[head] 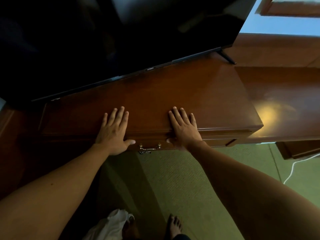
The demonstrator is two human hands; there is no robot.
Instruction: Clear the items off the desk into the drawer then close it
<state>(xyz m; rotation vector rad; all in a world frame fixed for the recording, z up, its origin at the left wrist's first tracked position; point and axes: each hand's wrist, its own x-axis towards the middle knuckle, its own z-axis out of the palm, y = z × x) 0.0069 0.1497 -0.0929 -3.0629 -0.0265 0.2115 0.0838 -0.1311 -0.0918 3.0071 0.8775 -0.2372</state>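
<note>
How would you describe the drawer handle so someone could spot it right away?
Start at the big black television standing on the wooden desk. Come down to the desk's front edge, where the left hand and right hand lie flat. Between their thumbs hangs the drawer handle, the only shiny brass piece there.

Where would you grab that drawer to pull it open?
Grip the brass handle on the drawer front, coming from the front and below. It hangs as a small bail between two posts, so fingers can hook under its bar. It sits between the left hand and right hand, both flat on the desk.
</note>
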